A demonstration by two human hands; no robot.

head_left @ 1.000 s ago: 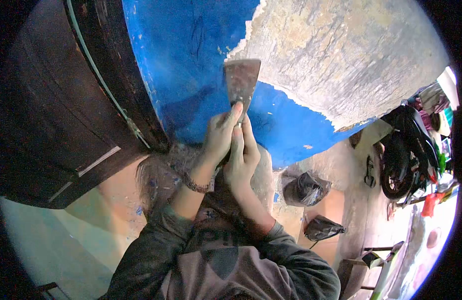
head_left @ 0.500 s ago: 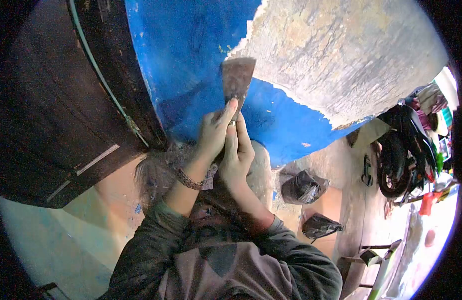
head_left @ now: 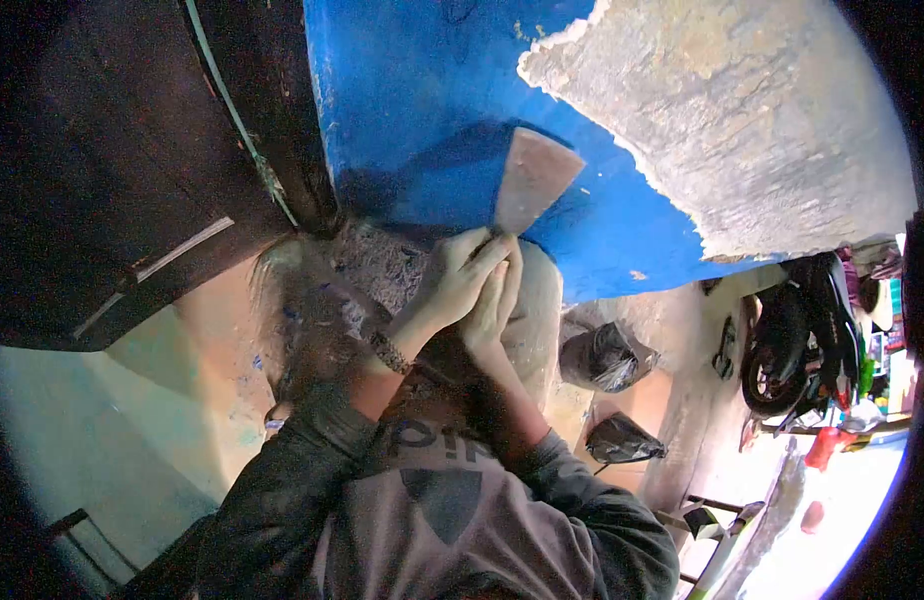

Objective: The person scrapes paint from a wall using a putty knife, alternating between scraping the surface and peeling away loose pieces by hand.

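A scraper (head_left: 537,178) with a broad, worn metal blade points up and away from me, its handle hidden inside my grip. My left hand (head_left: 450,285), with a bracelet at the wrist, is closed around the handle. Pressed against it, my right hand (head_left: 492,302) wraps the same handle from the other side. The blade stands over the blue painted wall (head_left: 412,90) and casts a shadow to its left. Up and to the right of the blade, a bare, grey-white patch (head_left: 742,130) has a ragged paint edge.
A dark door (head_left: 92,180) stands at the left beside the wall. Black plastic bags (head_left: 607,358) sit on the floor to my right, with a motorbike (head_left: 797,340) farther off. A metal-legged stand (head_left: 717,540) is at the lower right. Flakes litter the floor near the wall.
The scraper has dropped away from the paint edge, and its blade now tilts to the right with more of its face showing. Both hands moved lower and slightly right, still around the handle.
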